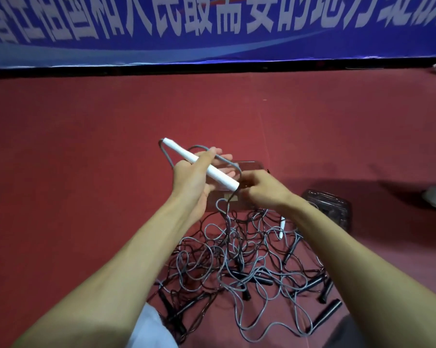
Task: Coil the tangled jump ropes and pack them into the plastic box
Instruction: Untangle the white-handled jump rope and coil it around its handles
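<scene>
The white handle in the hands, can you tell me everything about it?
The white handle is a long, smooth stick that looks like plastic. It is tilted, its far end up and left, its near end down and right. The left hand grips its middle. A grey rope comes out of the far tip, loops back under the hand and drops toward the tangled pile on the red floor. The right hand is beside its near end.

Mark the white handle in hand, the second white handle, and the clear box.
white handle (204, 164), head view, mid-shaft.
second white handle (282, 228), head view, mid-shaft on the tangle.
clear box (252, 165), head view, far rim.
</scene>
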Available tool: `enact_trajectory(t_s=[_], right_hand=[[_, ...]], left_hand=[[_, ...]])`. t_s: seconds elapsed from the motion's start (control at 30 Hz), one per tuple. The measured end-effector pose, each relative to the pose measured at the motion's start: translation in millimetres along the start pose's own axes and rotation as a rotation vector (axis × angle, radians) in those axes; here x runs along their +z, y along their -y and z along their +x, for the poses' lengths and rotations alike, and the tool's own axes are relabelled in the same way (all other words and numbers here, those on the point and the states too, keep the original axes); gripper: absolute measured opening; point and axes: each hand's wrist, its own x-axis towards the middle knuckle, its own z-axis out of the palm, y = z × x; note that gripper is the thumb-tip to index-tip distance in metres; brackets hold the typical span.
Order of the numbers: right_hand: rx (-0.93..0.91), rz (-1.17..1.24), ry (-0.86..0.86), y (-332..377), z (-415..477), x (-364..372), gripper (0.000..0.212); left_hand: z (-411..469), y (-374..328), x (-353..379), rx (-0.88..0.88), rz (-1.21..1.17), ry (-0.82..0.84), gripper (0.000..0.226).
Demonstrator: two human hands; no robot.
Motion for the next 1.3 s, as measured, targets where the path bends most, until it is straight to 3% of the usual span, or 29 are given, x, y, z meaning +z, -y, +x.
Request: enact_trajectory(t_s=[0.2,0.3,0.4,0.53,0.67,0.8,0.97,1.13,1.3], right_hand=[[-0.024,-0.116,0.069,0,-2,21,0.007],[-0.019,-0.111,-0.067,0,0,21,0.011],[-0.028,-0.041,-0.282,8,0,14,0.009],[-0.028,0.337,-0.451,23,0,6,0.015],[-0.02,0.75,-0.499,47,-2,-4,0.008],[-0.096,0.806,-0.51,52,-7,-14,0.015],[-0.113,0.972,-0.546,48,-12,-29,0.021],[-0.116,1.054,-0.506,45,-12,-36,0.016],[-0.099,0.764,-0.594,30,-9,-33,0.023]], left_hand=[[-4,-17,-9,-0.025,-0.341,0.075,0.013],[-1,-19,-15,-0.038,-0.457,0.054,0.014],[8,-16,-22,-0.018,-0.489,-0.08,0.011],[15,0,-27,0.001,-0.204,-0.152,0.014],[17,21,-27,-0.008,0.328,-0.055,0.018],[14,35,-21,0.002,0.711,0.137,0.031],[14,44,-6,0.064,0.794,0.205,0.012],[15,48,2,0.19,0.889,0.106,0.006],[12,41,2,0.122,0.542,0.003,0.016]])
